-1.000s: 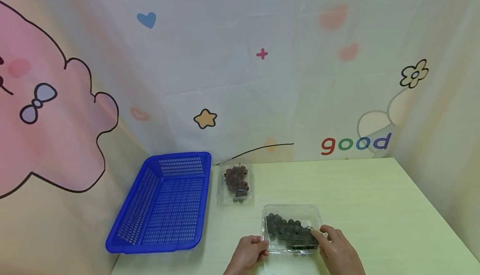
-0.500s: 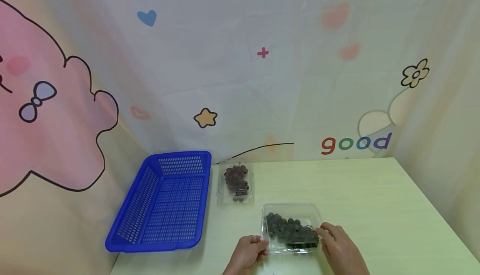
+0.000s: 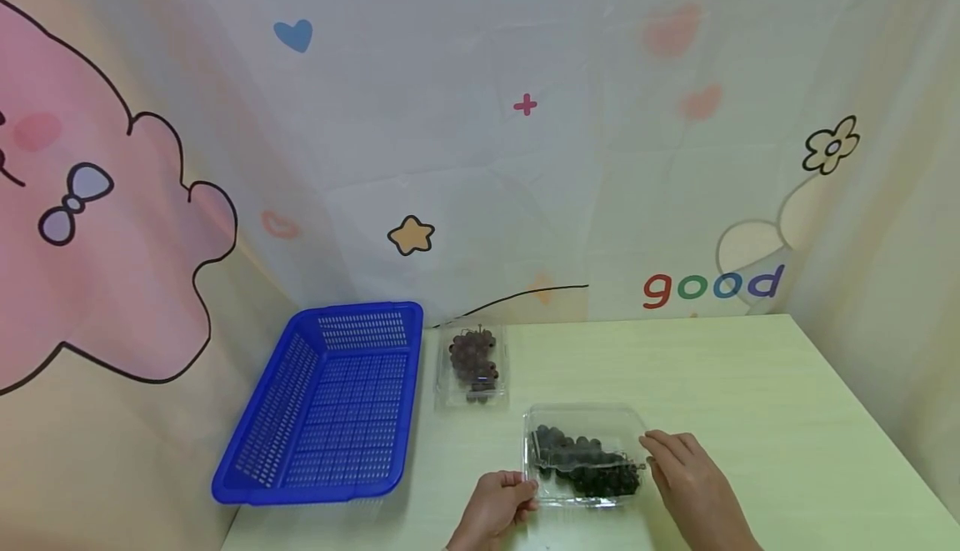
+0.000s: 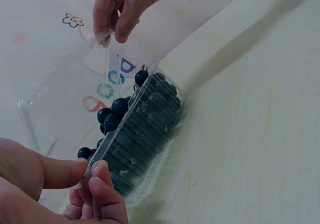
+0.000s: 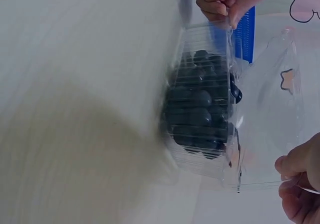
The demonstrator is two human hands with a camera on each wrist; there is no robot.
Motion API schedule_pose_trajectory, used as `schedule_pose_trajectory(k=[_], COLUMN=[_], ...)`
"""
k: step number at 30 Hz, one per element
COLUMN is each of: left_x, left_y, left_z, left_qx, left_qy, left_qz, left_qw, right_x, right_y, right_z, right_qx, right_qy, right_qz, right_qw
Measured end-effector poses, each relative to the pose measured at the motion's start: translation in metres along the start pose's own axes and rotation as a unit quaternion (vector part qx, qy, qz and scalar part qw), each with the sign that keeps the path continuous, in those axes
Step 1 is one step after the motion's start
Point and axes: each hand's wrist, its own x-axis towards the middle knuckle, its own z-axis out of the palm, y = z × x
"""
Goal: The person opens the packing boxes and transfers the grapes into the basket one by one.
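In front of me a clear plastic clamshell box (image 3: 551, 495) stands on the table, holding a bunch of dark grapes (image 3: 600, 476). My left hand (image 3: 493, 503) pinches the rim at its front left corner between thumb and fingers. At the right front, my right hand (image 3: 690, 480) pinches the edge of the clear lid (image 4: 60, 84). That lid is raised at an angle, its front edge above the base, as both wrist views show. Seen from the right wrist, the grapes (image 5: 200, 104) fill the ribbed base, and some poke up over the rim.
A blue plastic basket (image 3: 341, 422) with slotted walls stands to the left. Between it and the box, farther back, lies a second clear clamshell (image 3: 444, 393) with dark reddish grapes (image 3: 472, 359). The pale tabletop (image 3: 735, 393) runs back to a printed curtain (image 3: 465, 117).
My right hand has lifted the lid's front edge up and back from the base, moving slightly right. The left hand has kept its pinch on the corner.
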Motion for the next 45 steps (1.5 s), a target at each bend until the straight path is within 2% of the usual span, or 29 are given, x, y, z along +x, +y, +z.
schedule_pose_trajectory(k=[5,11,21,31,40,45], left_x=[-0.001,-0.001,0.002,0.004,0.005,0.005], left_y=[0.001,0.001,-0.001,0.001,0.0,0.0], left_z=[0.0,0.002,0.002,0.001,0.002,0.002], left_qx=[-0.001,-0.008,-0.016,-0.001,-0.002,0.001], left_qy=[0.002,0.006,0.011,0.01,0.015,0.015], left_qz=[-0.007,-0.006,-0.003,-0.035,-0.029,-0.028], left_qw=[1.0,0.9999,0.9998,0.9994,0.9995,0.9995], right_x=[0.007,0.015,0.029,0.042,0.051,0.058], right_y=[0.002,0.001,0.011,0.013,0.021,0.025], right_z=[-0.003,-0.006,-0.007,-0.01,-0.007,-0.005], right_qx=[0.008,0.014,0.022,0.016,0.02,0.025], right_qy=[0.011,0.001,0.011,-0.001,0.025,0.031], right_qz=[0.009,0.024,0.016,0.053,0.02,0.023], right_qw=[1.0,1.0,1.0,0.998,0.999,0.999])
